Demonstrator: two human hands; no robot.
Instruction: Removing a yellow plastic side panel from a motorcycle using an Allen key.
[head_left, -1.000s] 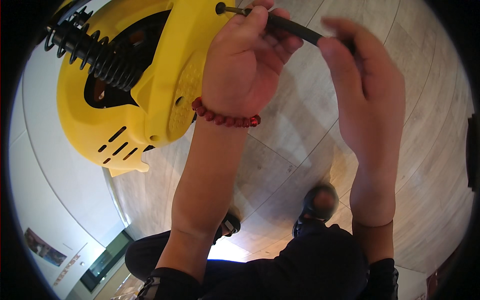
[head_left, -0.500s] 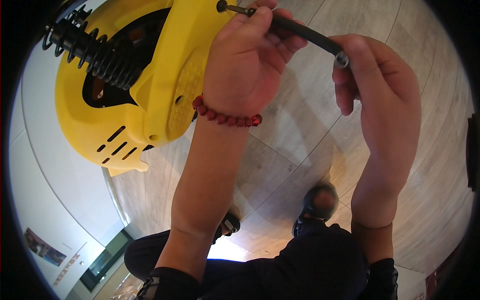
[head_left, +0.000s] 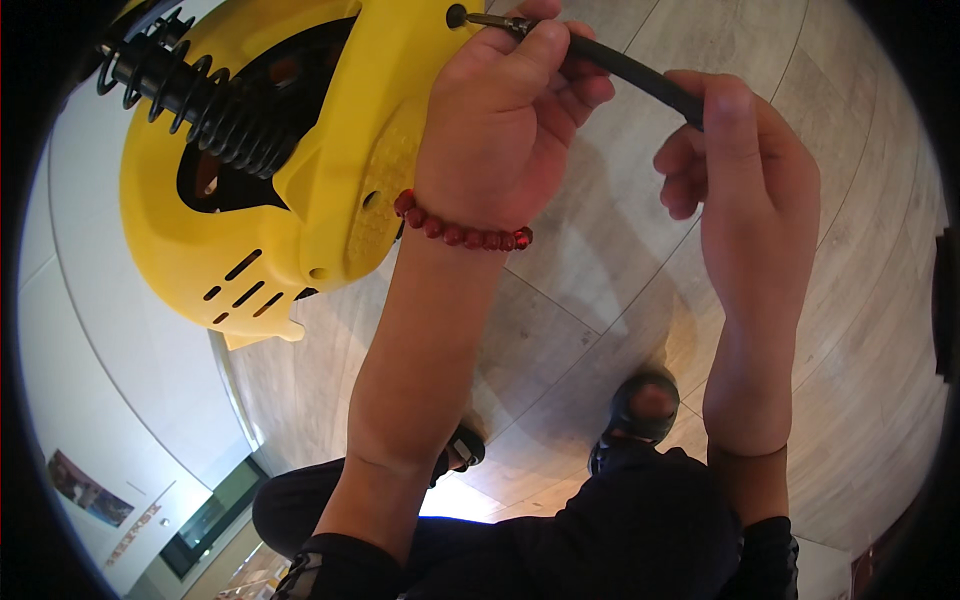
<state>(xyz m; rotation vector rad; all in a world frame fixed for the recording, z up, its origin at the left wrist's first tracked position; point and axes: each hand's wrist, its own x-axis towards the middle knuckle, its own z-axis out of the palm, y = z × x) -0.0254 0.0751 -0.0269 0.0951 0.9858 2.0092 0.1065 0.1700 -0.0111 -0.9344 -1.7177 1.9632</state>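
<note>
A black rod-like tool (head_left: 640, 75) with a slim metal shaft slants across the top, its tip at a dark round hole (head_left: 456, 16) in the yellow plastic body (head_left: 385, 130). Whether the tip sits inside the hole or only against it, I cannot tell. Close to the metal shaft, my left hand (head_left: 500, 140) is closed round the tool, palm up, a red bead bracelet (head_left: 465, 235) on the wrist. My right hand (head_left: 745, 150) is closed on the tool's other end, thumb along it, covering that end.
A black coil spring shock absorber (head_left: 200, 105) sticks out of the yellow body at upper left. Wood-look floor (head_left: 560, 270) lies below, with my dark-clad legs and sandalled feet (head_left: 645, 408) on it. A white wall (head_left: 90, 290) curves along the left.
My right hand has tilted and now covers the tool's hollow metal end, which showed before. The yellow body and my left hand appear slightly farther right in the picture.
</note>
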